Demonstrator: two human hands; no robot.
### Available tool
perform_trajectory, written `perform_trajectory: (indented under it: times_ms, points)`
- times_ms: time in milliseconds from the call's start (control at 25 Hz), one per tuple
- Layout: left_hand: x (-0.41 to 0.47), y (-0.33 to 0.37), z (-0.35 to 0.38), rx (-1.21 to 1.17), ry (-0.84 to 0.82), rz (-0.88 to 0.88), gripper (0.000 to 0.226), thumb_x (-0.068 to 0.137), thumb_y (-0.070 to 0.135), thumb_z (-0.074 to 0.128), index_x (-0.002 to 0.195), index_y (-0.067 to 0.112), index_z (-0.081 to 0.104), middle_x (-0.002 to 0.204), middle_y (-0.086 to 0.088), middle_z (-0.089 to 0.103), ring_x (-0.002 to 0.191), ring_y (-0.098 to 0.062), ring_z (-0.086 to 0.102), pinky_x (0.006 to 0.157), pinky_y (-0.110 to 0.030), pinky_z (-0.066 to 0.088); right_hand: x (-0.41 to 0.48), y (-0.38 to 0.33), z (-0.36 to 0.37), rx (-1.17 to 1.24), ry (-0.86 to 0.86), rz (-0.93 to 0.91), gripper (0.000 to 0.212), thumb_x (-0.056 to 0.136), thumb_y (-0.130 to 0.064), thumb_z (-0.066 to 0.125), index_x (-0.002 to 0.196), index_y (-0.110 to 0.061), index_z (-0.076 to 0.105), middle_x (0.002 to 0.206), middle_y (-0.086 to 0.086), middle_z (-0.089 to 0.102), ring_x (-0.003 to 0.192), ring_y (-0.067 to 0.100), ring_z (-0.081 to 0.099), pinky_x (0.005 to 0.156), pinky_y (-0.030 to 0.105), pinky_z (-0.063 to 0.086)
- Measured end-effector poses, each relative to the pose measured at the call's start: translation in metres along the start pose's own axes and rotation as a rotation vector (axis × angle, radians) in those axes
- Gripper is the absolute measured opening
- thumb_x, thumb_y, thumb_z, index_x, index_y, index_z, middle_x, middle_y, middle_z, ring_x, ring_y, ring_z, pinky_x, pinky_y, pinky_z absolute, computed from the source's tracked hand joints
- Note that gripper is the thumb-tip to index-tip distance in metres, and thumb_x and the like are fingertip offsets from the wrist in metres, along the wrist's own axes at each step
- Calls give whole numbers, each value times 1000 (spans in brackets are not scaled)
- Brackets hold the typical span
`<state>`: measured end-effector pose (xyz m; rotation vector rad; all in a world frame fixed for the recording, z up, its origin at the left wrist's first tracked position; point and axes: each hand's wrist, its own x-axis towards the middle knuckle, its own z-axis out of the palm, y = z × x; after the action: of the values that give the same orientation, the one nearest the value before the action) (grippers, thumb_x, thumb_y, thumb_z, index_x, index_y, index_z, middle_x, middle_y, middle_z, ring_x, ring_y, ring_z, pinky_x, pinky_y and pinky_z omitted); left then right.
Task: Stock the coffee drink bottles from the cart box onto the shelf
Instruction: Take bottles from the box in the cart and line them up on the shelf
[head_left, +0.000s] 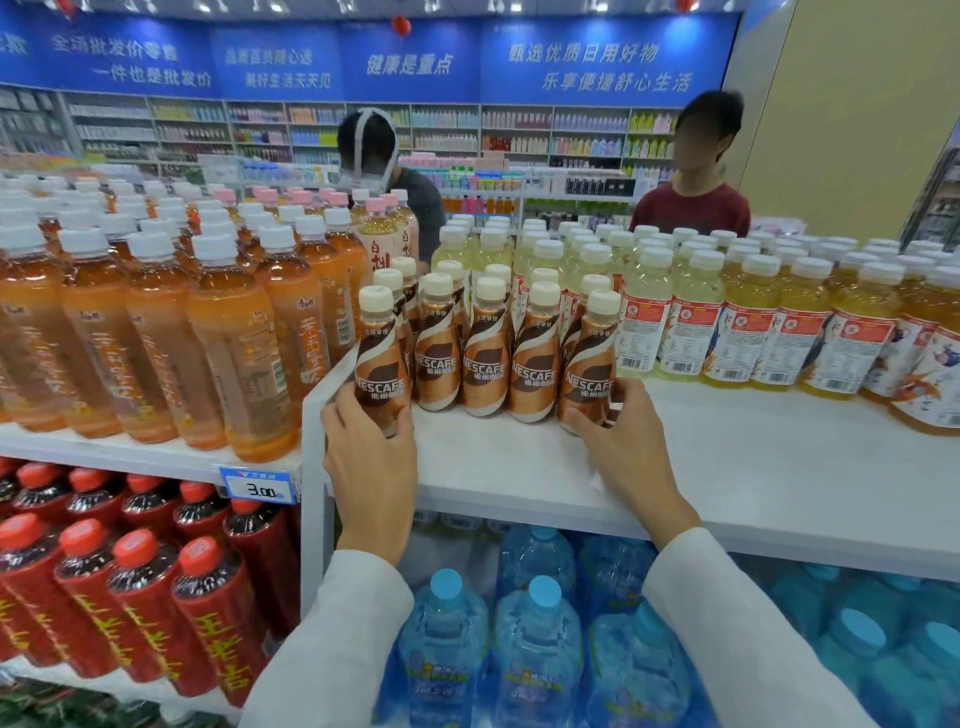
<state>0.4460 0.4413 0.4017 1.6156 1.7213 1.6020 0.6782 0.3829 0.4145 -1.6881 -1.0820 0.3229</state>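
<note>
Several rows of coffee bottles (488, 358) already stand on the white shelf (753, 467), between tea bottles (228, 338) and pale drinks (649, 312). Your left hand (370, 457) wraps the front row's leftmost bottle, your right hand (626, 441) its rightmost. The cart box is out of view, so you can't judge what remains. Two people (696, 171) stand beyond, in a shop aisle.

head cam | faces forward, slightly down (wide-angle) | close to shelf (519, 467) | single view
</note>
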Motion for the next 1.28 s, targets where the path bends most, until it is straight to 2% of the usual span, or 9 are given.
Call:
perform_trajectory:
  times_ms: [240,440,600,680,800,1000,1280]
  points:
    - [3,0,6,59,-3,-3,66,94,24,70,149,13,38,148,-9,46,137,-28,46,110,-41,38,0,0,-1,9,5,-5,63,87,-32,79,140,-20,47,137,0,58,120,21,59,105,44,50]
    - [-3,5,10,111,11,7,72,89,8,74,150,9,35,148,-12,41,133,-33,51,107,-41,44,0,-1,-1,6,19,-12,62,86,-32,79,139,-21,49,136,0,60,118,21,62,104,41,51]
    - [-2,1,11,116,17,34,83,90,15,74,156,12,23,145,-13,39,128,-33,53,101,-42,48,1,-1,1,-18,32,-29,62,86,-34,79,139,-21,50,135,-1,61,116,21,63,103,42,52]
    - [-2,-2,11,90,31,52,76,92,22,73,153,14,28,145,-11,40,130,-31,52,101,-37,45,1,0,1,-27,39,-33,62,86,-35,79,139,-22,50,134,-1,61,115,20,63,102,42,53]
    - [0,-4,13,77,36,36,67,94,22,70,150,14,33,144,-10,41,131,-30,50,101,-33,40,2,2,2,-36,39,-37,62,86,-36,79,138,-22,50,134,-1,61,115,20,63,102,41,52]
    - [0,0,12,106,35,34,67,95,18,68,151,10,32,140,-15,42,128,-32,51,103,-38,46,3,2,3,-34,35,-33,64,86,-36,78,140,-23,47,137,-2,60,116,20,62,103,41,52]
    - [-2,4,8,101,25,14,63,96,19,67,149,9,35,142,-14,42,131,-31,50,105,-39,45,4,4,3,-43,34,-35,65,87,-37,78,142,-23,47,138,-1,59,117,21,62,103,43,52]
